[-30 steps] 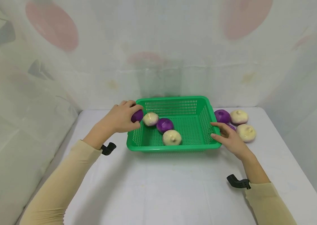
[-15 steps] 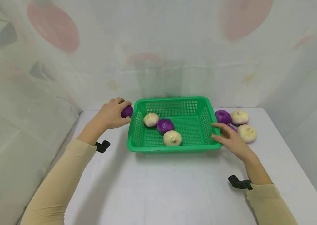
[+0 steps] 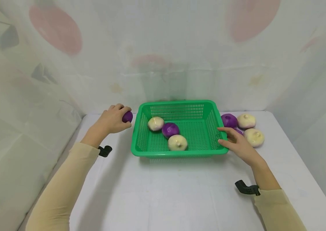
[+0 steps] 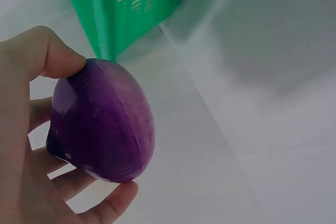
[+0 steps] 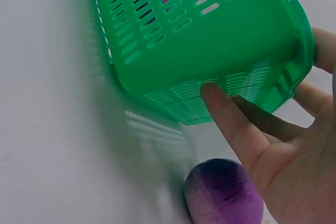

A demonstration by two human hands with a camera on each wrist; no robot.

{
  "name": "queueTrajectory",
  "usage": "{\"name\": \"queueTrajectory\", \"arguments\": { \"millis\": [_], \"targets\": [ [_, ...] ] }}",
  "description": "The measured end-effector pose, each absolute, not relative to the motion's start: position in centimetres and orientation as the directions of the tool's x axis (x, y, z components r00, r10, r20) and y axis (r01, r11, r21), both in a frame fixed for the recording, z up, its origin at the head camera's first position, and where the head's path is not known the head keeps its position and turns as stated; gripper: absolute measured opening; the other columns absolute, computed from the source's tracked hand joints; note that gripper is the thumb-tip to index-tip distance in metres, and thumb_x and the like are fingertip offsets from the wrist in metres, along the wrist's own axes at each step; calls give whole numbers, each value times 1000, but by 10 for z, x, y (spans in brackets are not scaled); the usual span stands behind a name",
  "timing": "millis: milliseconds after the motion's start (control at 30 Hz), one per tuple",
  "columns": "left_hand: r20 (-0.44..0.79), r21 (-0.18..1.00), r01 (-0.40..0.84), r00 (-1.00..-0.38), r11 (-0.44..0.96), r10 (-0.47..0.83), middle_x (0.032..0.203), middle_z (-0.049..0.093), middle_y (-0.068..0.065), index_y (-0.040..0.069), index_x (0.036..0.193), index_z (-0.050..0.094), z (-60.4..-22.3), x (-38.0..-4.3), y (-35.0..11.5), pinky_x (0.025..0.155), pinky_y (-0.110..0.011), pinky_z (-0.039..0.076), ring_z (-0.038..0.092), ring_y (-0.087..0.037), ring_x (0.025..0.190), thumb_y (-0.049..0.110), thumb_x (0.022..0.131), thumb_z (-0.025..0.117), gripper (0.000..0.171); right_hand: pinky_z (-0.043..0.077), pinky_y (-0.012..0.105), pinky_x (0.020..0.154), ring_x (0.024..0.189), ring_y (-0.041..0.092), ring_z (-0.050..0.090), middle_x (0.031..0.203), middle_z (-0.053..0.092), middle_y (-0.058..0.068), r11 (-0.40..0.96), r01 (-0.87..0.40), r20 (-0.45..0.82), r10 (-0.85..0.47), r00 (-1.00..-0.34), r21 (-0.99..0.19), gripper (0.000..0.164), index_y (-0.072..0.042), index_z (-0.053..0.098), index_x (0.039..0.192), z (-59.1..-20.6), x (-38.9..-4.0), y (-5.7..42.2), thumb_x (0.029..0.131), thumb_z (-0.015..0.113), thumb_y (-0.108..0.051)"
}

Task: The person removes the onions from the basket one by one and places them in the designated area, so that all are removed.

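My left hand [image 3: 110,120] holds a purple turnip [image 3: 127,116] just left of the green plastic basket [image 3: 177,154]. In the left wrist view the thumb is on one side of that turnip [image 4: 105,124] and the fingers curl round the other, close by the basket's edge. Three turnips lie in the left half of the basket: a cream one [image 3: 155,124], a purple one [image 3: 170,130] and another cream one [image 3: 177,143]. My right hand [image 3: 239,144] grips the basket's right rim, with some fingers against the outer wall [image 5: 210,51].
Several turnips sit on the white table [image 3: 180,192] right of the basket: a purple one [image 3: 229,120], two cream ones [image 3: 246,121], and a purple one mostly behind my right hand. A printed curtain [image 3: 168,48] hangs behind the table, with pale sheets at both sides.
My left hand has moved left with the purple turnip, from over the basket's left rim to beside it. The right hand keeps its grip on the basket, which stays in place.
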State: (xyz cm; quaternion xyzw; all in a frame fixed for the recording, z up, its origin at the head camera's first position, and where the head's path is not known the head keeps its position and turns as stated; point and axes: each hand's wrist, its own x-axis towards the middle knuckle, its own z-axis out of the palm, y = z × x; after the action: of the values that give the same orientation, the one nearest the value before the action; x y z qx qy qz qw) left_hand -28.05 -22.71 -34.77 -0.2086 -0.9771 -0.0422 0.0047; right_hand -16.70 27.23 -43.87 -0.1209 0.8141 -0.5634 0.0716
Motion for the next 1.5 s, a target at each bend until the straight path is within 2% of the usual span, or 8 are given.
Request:
{"name": "queueTrajectory", "arguments": {
  "millis": [67,200,267,433,633,800,1167,1500],
  "targets": [
    [19,89,402,-916,912,402,138,50,-22,12,143,53,-351,-282,-229,85,-62,47,50,-45,118,33,88,60,59,46,20,97,140,42,41,157,38,18,339,-113,16,-277,-961,-934,58,-10,41,153,-439,-167,272,103,64,-28],
    [-14,113,384,-922,916,388,139,49,-23,11,144,52,-359,-287,-233,85,-62,48,48,-46,119,31,89,60,58,43,36,105,141,42,39,158,36,17,358,-111,10,-273,-962,-927,58,-12,41,153,-439,-166,271,102,64,-30],
    [-34,124,368,-927,922,374,139,48,-23,12,144,51,-364,-292,-235,86,-62,47,47,-46,121,31,90,61,58,44,34,105,141,42,39,158,36,17,353,-115,16,-273,-962,-929,58,-11,41,153,-439,-166,272,102,64,-29],
    [-80,143,319,-940,937,332,141,45,-25,12,147,48,-380,-304,-239,89,-64,46,44,-47,123,33,91,60,60,46,15,93,139,41,42,156,38,19,330,-116,25,-268,-963,-937,58,-10,41,153,-439,-167,273,102,64,-28],
    [-110,158,290,-945,944,309,142,44,-26,12,148,45,-397,-310,-240,92,-67,45,44,-48,124,35,92,62,63,47,16,93,138,42,43,155,39,21,319,-107,18,-271,-962,-942,60,-8,39,153,-440,-166,272,102,64,-27],
    [-116,169,276,-948,946,297,145,43,-25,11,149,43,-406,-312,-237,94,-68,43,43,-48,126,37,94,64,65,43,15,94,141,42,40,157,37,18,344,-113,19,-265,-964,-932,59,-11,41,153,-440,-167,272,102,64,-29],
    [-139,187,241,-953,952,268,147,43,-26,10,149,42,-427,-317,-233,98,-68,42,42,-48,129,41,96,64,65,47,16,92,138,42,44,154,40,19,334,-109,20,-260,-965,-936,59,-11,41,153,-440,-168,270,102,65,-29],
    [-146,225,217,-956,950,253,152,40,-23,12,154,38,-442,-320,-229,102,-69,38,37,-49,135,54,98,55,72,47,16,93,140,42,42,156,38,19,321,-106,19,-263,-965,-941,60,-10,40,153,-439,-167,271,102,65,-29]
  ]
}}
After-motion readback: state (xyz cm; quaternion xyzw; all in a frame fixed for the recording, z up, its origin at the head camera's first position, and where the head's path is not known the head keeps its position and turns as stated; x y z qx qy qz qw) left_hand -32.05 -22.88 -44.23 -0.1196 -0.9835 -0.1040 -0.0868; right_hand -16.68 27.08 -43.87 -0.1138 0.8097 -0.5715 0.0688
